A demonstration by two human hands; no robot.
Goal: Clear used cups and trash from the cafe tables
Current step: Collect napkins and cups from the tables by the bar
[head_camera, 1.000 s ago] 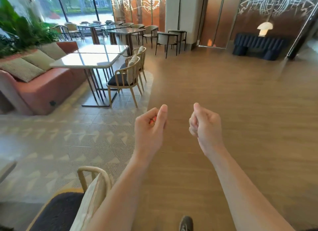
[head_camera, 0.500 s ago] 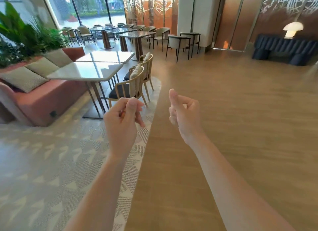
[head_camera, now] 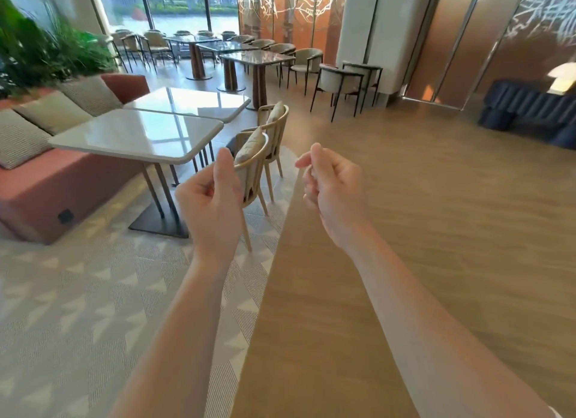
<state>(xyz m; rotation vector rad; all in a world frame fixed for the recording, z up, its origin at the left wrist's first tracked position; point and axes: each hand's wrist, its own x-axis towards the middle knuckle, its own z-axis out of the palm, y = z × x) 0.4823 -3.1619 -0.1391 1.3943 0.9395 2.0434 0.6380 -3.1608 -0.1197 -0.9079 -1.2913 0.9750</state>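
Both arms are raised in front of the camera over the floor. Left hand point(head_camera: 215, 199) has its fingers curled in and the thumb up; can't tell if anything small sits inside the curl. Right hand point(head_camera: 335, 193) has its fingers curled in with the thumb on the forefinger and nothing visible in it. The hands are apart and touch nothing. The near white glossy rectangular bench point(head_camera: 134, 137) on thin dark legs stands ahead left. A second white glossy bench point(head_camera: 187, 103) stands just behind it, end to end. Both are between the pink upholstered sofa point(head_camera: 46, 196) with beige cushions point(head_camera: 18, 137) and two light wooden chairs point(head_camera: 274, 128) with cushions against their backs. The left hand overlaps the nearer chair in view. Dark stone-topped benches point(head_camera: 255, 57) with cream armchairs point(head_camera: 338, 81) stand further back by the windows. Green plants point(head_camera: 37, 50) are behind the sofa, and a navy ribbed sofa point(head_camera: 530, 106) is far right. The wood-plank floor point(head_camera: 436, 230) is under the right arm, the grey triangle-pattern carpet point(head_camera: 78, 293) under the left.
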